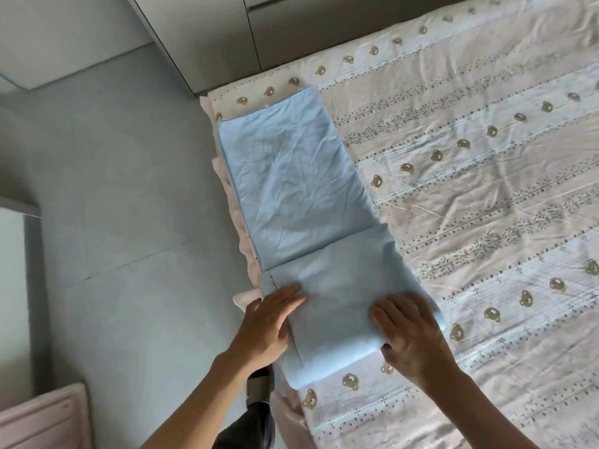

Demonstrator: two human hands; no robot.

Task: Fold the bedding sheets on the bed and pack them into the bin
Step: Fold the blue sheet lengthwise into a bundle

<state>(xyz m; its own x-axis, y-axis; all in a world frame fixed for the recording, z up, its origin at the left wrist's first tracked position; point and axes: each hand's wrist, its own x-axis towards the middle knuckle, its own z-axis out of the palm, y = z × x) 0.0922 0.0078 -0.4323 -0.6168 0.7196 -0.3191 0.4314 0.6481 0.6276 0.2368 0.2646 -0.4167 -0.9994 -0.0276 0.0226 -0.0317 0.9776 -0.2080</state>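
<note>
Fingers: both hands, left hand [270,322] and right hand [410,335], flat on folded near end.
Sheet [291,183] axis: long strip runs far from the fingers.

A long blue sheet [298,189] lies folded in a strip along the bed's [486,157] left edge, its near end doubled over into a thicker pad at lower centre. The left hand [272,322] rests flat on that pad's left side, fingers straight. The right hand [408,332] presses its right side, thumb tucked at the near fold. A pink bin [42,416] sits on the floor [113,189], lower left.
</note>
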